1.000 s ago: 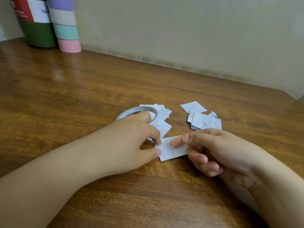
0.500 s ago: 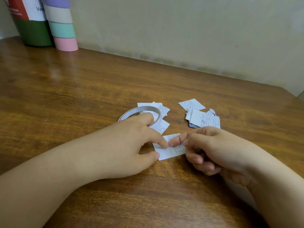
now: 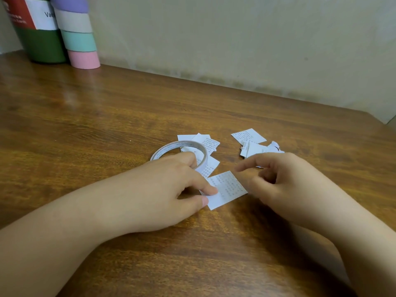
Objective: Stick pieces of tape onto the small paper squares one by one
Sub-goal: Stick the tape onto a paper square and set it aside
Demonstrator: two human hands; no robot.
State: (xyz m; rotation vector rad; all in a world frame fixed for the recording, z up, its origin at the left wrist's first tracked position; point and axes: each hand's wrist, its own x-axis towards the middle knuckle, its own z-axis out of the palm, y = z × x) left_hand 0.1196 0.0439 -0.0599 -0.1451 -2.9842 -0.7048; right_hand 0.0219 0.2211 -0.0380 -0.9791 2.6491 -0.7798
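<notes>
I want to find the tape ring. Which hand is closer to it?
Left. The left hand lies against the tape ring, fingers over its near edge. The right hand is off to the ring's right, past the paper square.
</notes>
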